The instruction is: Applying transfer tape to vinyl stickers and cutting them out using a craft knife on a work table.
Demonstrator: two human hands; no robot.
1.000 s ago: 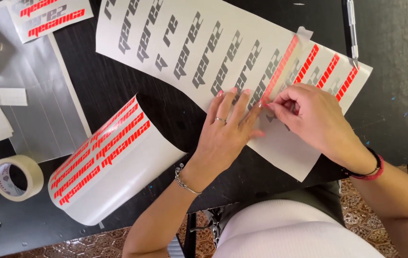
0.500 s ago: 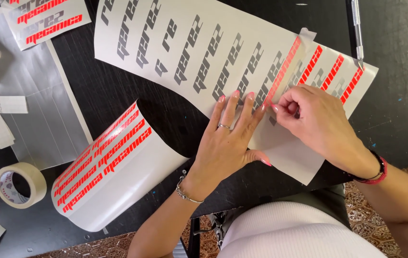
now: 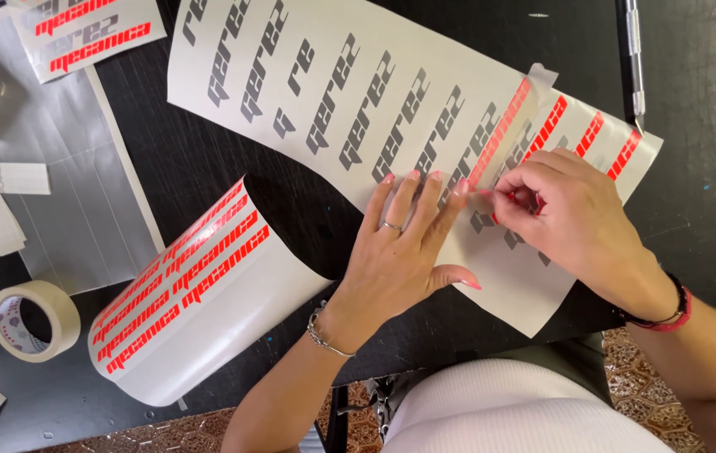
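Observation:
A long white sticker sheet (image 3: 350,92) with grey cut lettering lies across the black table (image 3: 207,159). Its right end carries red lettering under a strip of clear transfer tape (image 3: 505,126). My left hand (image 3: 400,252) lies flat on the sheet, fingers together, pressing it down. My right hand (image 3: 572,218) is just to its right, fingertips pinched on the red lettering strip at the tape's lower end. What exactly sits between the fingertips is hidden.
A curled white sheet with red lettering (image 3: 199,294) lies at the left of my hands. A roll of masking tape (image 3: 31,319) sits at the far left. Silver vinyl sheets (image 3: 56,168) cover the upper left. A craft knife (image 3: 631,59) lies at the top right.
Both hands stay on the sheet. My right hand's fingertips have shifted slightly along the red strip, and the left hand's fingers have crept up towards it.

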